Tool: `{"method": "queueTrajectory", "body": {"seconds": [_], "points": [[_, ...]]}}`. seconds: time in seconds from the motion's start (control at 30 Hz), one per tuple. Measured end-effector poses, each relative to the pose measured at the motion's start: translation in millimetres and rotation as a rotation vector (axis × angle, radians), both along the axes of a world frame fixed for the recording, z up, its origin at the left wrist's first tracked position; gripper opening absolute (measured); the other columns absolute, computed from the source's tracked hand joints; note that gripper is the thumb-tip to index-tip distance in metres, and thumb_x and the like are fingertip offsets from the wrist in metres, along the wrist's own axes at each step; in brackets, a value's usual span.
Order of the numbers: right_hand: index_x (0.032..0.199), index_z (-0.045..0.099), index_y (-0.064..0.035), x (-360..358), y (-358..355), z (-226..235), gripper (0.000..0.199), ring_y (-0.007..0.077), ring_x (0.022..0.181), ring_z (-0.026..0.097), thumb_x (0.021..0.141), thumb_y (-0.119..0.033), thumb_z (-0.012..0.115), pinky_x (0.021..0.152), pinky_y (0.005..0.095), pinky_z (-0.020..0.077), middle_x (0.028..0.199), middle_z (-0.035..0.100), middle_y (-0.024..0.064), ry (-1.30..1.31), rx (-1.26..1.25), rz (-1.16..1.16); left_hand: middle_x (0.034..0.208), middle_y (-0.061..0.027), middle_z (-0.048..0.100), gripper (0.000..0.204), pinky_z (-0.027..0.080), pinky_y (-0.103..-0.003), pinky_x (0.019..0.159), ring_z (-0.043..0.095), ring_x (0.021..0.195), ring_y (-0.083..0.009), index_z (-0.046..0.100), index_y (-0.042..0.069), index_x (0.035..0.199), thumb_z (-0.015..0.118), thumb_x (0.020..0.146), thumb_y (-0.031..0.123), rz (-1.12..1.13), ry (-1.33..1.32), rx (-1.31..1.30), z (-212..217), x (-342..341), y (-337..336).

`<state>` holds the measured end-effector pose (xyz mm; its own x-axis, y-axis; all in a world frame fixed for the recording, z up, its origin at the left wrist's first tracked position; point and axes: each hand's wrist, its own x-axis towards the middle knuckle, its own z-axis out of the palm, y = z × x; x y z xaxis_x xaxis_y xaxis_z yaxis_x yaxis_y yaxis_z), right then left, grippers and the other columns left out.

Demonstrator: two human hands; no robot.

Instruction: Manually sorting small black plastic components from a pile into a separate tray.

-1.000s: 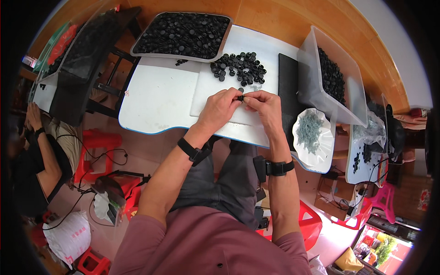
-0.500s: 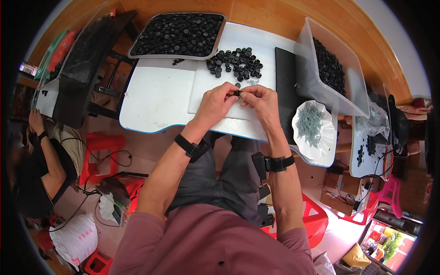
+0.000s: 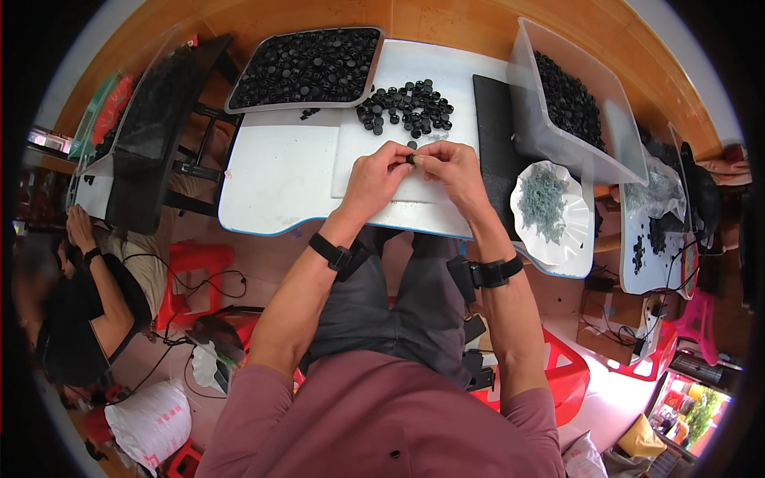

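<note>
Over the white board, my left hand and my right hand meet fingertip to fingertip. Both pinch a small round black plastic part, mostly covered by the fingers. One more dark round piece lies just beyond the fingertips. Farther back on the board is a loose pile of small black caps. To the right of my right hand, a white scalloped dish holds a heap of thin grey-green pieces, too fine to make out singly.
A metal tray full of black caps stands at the back left. A clear plastic bin of black parts sits on the right, by a black mat. Another person sits at the far left. Red stools stand below the table.
The whole view has shifted slightly. My hands stay together over the board, fingers still pinching the small black part, with the right fingers slightly moved.
</note>
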<state>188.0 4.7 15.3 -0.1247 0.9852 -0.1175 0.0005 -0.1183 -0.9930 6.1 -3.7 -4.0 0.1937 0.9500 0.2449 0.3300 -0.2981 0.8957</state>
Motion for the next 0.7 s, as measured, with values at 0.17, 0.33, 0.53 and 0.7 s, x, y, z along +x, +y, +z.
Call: {"method": "queueTrajectory", "body": {"seconds": [0.17, 0.33, 0.53, 0.7], "points": [[0.101, 0.076, 0.0066, -4.7, -3.6, -3.8, 0.017, 0.0105, 0.07, 0.062, 0.09, -0.006, 0.076, 0.065, 0.0249, 0.0502, 0.085, 0.074, 0.0073, -0.001, 0.053, -0.019, 0.101, -0.0153, 0.079, 0.025, 0.061, -0.032, 0.082, 0.078, 0.094, -0.0226, 0.068, -0.001, 0.115, 0.076, 0.092, 0.009, -0.006, -0.018, 0.011, 2.7, -0.4, -1.2], [0.105, 0.077, 0.0057, -3.5, -6.5, -10.8, 0.017, 0.0096, 0.073, 0.061, 0.093, -0.005, 0.072, 0.067, 0.0244, 0.05, 0.088, 0.075, 0.0063, 0.0, 0.096, -0.008, 0.104, -0.0133, 0.079, 0.027, 0.059, -0.028, 0.082, 0.076, 0.096, -0.0165, 0.071, -0.002, 0.116, 0.078, 0.093, 0.011, -0.042, -0.149, -0.15, 2.3, -5.0, 1.5], [0.109, 0.077, 0.0029, -1.5, -10.2, -13.1, 0.018, 0.0085, 0.078, 0.061, 0.096, -0.005, 0.068, 0.071, 0.0239, 0.0503, 0.091, 0.076, 0.0053, -0.043, 0.174, 0.005, 0.105, -0.0107, 0.079, 0.026, 0.057, -0.025, 0.084, 0.073, 0.096, -0.0126, 0.072, -0.003, 0.118, 0.076, 0.095, 0.008, -0.076, -0.209, -0.254, 6.6, -7.2, 3.5], [0.108, 0.077, 0.004, -4.0, -13.3, -15.2, 0.017, 0.0088, 0.07, 0.063, 0.094, -0.004, 0.069, 0.066, 0.0244, 0.0521, 0.088, 0.076, 0.0057, 0.043, 0.137, -0.042, 0.105, -0.0086, 0.078, 0.025, 0.055, -0.023, 0.085, 0.071, 0.096, -0.0107, 0.071, -0.002, 0.119, 0.074, 0.096, 0.007, -0.059, -0.203, -0.274, 8.0, -5.6, 3.1]]}}
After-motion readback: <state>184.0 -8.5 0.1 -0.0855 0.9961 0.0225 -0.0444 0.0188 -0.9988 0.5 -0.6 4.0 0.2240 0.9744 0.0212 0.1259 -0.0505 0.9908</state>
